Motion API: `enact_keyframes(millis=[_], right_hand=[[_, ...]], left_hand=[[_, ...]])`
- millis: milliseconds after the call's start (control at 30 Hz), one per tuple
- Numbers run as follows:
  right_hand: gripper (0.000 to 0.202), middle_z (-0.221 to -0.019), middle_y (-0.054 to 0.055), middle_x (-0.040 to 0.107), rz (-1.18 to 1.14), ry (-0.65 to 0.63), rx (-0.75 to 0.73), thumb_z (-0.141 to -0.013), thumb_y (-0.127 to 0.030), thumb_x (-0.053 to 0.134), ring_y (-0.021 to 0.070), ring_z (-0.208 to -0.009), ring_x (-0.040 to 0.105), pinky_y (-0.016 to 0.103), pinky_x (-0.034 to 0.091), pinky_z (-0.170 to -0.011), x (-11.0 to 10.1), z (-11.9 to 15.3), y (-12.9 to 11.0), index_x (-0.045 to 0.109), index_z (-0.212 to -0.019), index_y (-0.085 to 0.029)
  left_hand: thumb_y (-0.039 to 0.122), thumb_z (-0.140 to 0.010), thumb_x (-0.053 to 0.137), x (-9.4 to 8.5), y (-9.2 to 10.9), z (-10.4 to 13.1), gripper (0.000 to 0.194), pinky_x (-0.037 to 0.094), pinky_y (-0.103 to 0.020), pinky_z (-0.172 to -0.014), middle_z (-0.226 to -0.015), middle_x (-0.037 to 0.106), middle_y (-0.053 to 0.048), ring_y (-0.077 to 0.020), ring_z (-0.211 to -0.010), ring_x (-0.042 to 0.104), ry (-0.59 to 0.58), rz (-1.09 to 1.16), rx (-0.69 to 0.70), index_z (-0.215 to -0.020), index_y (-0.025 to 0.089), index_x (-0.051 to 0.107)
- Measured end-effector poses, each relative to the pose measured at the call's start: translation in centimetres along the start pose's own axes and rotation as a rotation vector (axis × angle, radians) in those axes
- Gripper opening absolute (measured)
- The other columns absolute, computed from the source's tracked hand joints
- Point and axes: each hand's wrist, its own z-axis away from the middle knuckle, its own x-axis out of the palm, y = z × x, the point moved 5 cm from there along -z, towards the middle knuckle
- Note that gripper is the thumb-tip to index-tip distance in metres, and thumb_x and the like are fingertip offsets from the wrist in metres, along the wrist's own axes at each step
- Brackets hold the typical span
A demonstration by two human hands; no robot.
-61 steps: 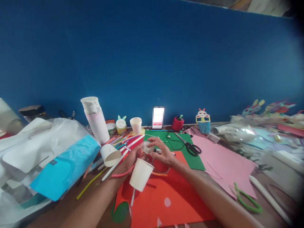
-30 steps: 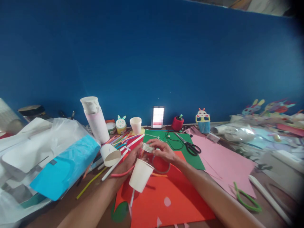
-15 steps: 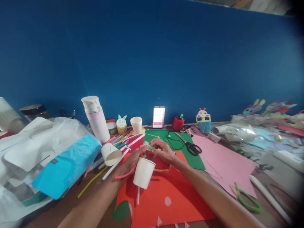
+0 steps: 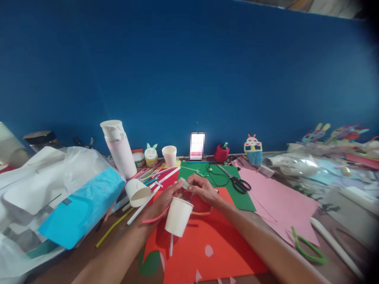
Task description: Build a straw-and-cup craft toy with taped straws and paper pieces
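My left hand [image 4: 169, 196] and my right hand [image 4: 204, 189] meet above the red paper, fingers closed on a small pale, see-through object [image 4: 185, 184] whose kind I cannot make out. Just below my fingers a white paper cup [image 4: 179, 217] hangs tilted, a thin white stick [image 4: 171, 245] sticking out of its lower end. Whether my left fingers also grip the cup is hidden. A pink pipe cleaner [image 4: 154, 219] curves out left of the cup, across my left wrist. To its right an orange pipe cleaner [image 4: 201, 213] bends under my right hand.
Scissors [image 4: 239, 184] lie on green paper [image 4: 247, 203], beside pink paper [image 4: 284, 201]. Left are a tipped paper cup [image 4: 138, 193], a tall white bottle [image 4: 121, 154] and a plastic bag [image 4: 81, 157]. A phone [image 4: 197, 146] leans against the blue wall. A green pipe cleaner [image 4: 309, 250] lies front right.
Both hands stay together on the small pale object, which has tilted slightly between the fingers. The cup has shifted very slightly left and down.
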Motion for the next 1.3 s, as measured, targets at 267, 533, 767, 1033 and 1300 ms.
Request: enact_keyframes(millis=[267,533,767,1033,1300], right_hand=[[0.008,-0.070,-0.001,0.048,0.014,0.090,0.026,-0.073,-0.023,0.052,0.0129,-0.067,0.046,0.024,0.038,-0.063,0.3,0.4,0.8,0.049,-0.069,-0.018],[0.016,-0.090,0.004,0.056,-0.019,-0.088,-0.045,-0.075,-0.025,0.054,0.0175,-0.084,0.051,0.031,0.040,-0.077,0.1,0.2,-0.2,0.059,-0.088,-0.018],[0.017,-0.089,0.004,0.059,-0.015,-0.111,0.014,-0.076,-0.023,0.054,0.0173,-0.083,0.054,0.032,0.040,-0.077,0.2,0.2,-0.2,0.061,-0.089,-0.017],[0.006,-0.069,-0.001,0.056,-0.051,0.002,0.125,-0.070,-0.019,0.052,0.0124,-0.064,0.050,0.024,0.039,-0.060,0.5,0.4,-0.5,0.056,-0.073,-0.016],[0.006,-0.063,-0.002,0.051,-0.019,0.065,0.123,-0.072,-0.023,0.050,0.0115,-0.059,0.046,0.023,0.036,-0.056,0.5,0.4,1.0,0.052,-0.072,-0.017]], left_hand=[[0.046,-0.068,0.063,0.2,-0.2,-0.1,0.043,0.025,-0.022,-0.040,-0.036,0.035,0.006,-0.0075,-0.035,0.038,0.015,-0.009,-0.051,-0.048,0.017,0.039],[0.055,-0.073,0.052,-0.3,-0.7,-0.2,0.050,0.024,-0.023,-0.037,-0.034,0.036,0.004,-0.0063,-0.030,0.032,-0.023,0.106,-0.187,-0.043,0.018,0.036],[0.052,-0.073,0.054,0.6,0.3,0.1,0.046,0.024,-0.022,-0.036,-0.033,0.037,0.006,-0.0056,-0.029,0.031,0.043,0.156,-0.170,-0.047,0.018,0.037],[0.054,-0.072,0.053,0.7,-0.1,0.1,0.050,0.022,-0.022,-0.035,-0.032,0.033,0.005,-0.0056,-0.029,0.029,-0.007,0.075,-0.170,-0.044,0.019,0.033],[0.050,-0.071,0.057,0.5,0.1,0.1,0.043,0.019,-0.022,-0.036,-0.034,0.035,0.006,-0.0052,-0.030,0.028,0.032,-0.012,-0.082,-0.050,0.018,0.040]])
